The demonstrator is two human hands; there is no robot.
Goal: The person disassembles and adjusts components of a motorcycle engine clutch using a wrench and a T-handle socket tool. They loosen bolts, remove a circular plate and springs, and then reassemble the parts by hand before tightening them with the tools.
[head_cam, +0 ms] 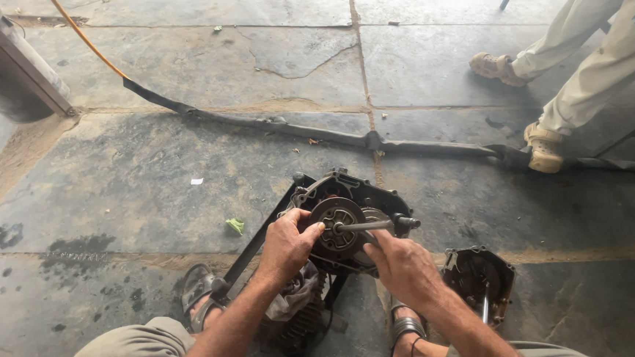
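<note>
left hand [286, 244] gripping round ribbed clutch [336, 217], metal wrench [370, 224]

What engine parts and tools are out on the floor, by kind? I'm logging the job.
Engine block on a stand: 1
Round clutch assembly: 1
Metal wrench: 1
Detached side cover: 1
Rag: 1
Total: 5
The left hand grips the clutch; the right hand holds the wrench.

One engine [353, 203], two hands [288, 244]
</note>
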